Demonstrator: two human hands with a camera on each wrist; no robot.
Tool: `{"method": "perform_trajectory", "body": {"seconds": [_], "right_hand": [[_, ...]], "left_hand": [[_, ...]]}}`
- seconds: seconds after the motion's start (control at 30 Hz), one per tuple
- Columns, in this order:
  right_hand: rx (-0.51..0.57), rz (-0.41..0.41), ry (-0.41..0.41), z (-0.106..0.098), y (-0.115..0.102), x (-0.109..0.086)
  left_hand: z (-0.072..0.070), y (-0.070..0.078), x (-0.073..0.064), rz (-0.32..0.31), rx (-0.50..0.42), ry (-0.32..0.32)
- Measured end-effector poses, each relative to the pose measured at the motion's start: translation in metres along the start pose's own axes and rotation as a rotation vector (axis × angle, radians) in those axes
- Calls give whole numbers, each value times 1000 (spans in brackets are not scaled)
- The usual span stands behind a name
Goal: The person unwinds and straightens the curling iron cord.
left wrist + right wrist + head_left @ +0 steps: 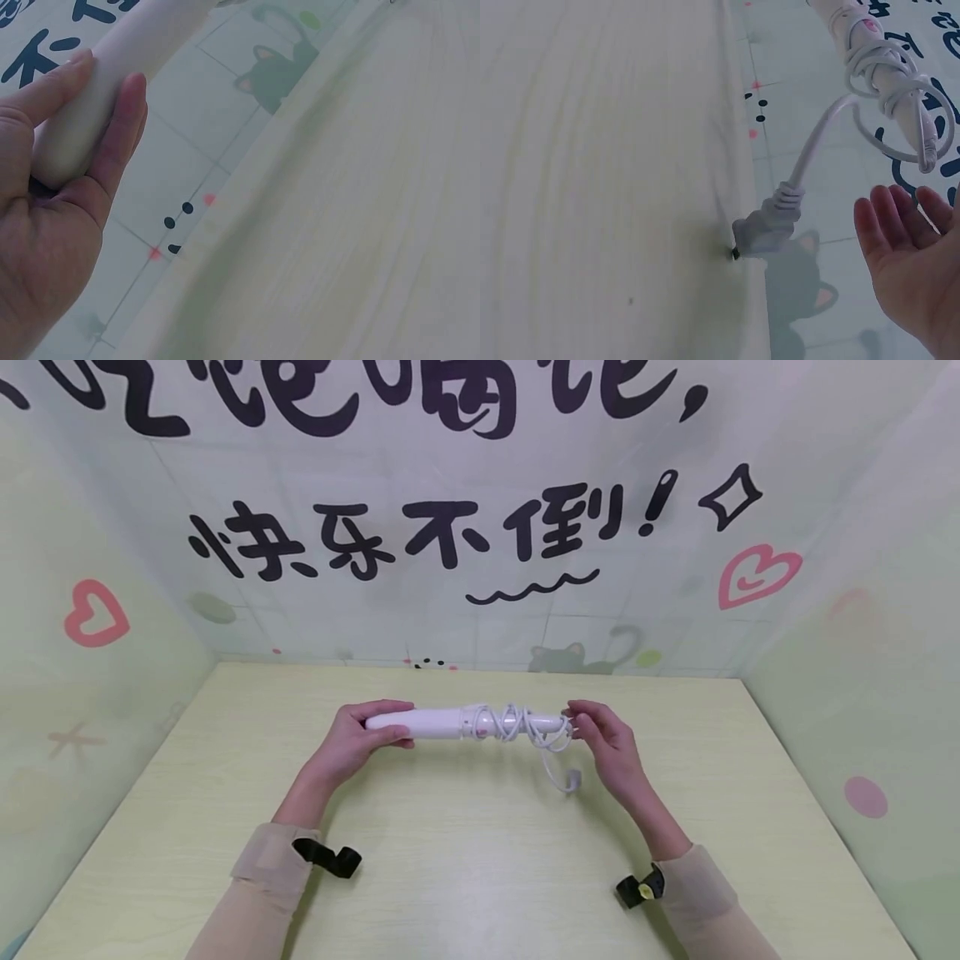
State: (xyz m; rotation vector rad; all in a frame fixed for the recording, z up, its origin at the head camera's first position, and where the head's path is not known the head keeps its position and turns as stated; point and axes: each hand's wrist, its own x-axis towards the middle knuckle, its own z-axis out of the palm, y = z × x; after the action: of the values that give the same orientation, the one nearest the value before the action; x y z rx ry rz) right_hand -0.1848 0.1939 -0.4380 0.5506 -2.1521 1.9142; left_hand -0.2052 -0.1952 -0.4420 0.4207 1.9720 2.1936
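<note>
Left hand (45, 195) grips wand (97, 97); right-wrist view shows dangling plug (769, 225).

Pale yellow-green table (465, 860) spreads out below, backdrop wall (480, 568) at the far side with black lettering, pink hearts (756, 575), a cat drawing (558, 657).

One white curling wand (450, 722) is in view, with one white cord (525, 727) coiled around it and one plug (763, 229) at the cord's free end. Two hands show: one left hand (352, 742) and one right hand (611, 745). There are two black wrist mounts, one left mount (330, 857) and one right mount (639, 888). One pale green counter (480, 877) carries it all. On the walls sit two pink hearts: one left heart (95, 614), one right heart (756, 575).
</note>
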Motion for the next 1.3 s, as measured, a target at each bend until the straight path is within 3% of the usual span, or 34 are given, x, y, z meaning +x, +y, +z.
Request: {"method": "perform_trajectory", "body": {"seconds": [0.1, 0.3, 0.4, 0.53, 0.67, 0.9, 1.3], "right_hand": [[110, 27, -99, 0, -1, 0], [303, 166, -247, 0, -1, -1], [349, 175, -255, 1, 1, -2], [374, 221, -202, 1, 0, -1], [324, 256, -138, -2, -2, -1], [121, 247, -94, -9, 0, -1], [-78, 253, -156, -25, 1, -6]], "left_hand": [[0, 0, 0, 0, 6, -3], [2, 2, -1, 6, 9, -5], [2, 1, -1, 9, 8, -6], [0, 1, -2, 13, 5, 1], [-3, -1, -3, 9, 2, 12], [-10, -3, -5, 4, 17, 21], [-23, 1, -15, 17, 9, 47]]}}
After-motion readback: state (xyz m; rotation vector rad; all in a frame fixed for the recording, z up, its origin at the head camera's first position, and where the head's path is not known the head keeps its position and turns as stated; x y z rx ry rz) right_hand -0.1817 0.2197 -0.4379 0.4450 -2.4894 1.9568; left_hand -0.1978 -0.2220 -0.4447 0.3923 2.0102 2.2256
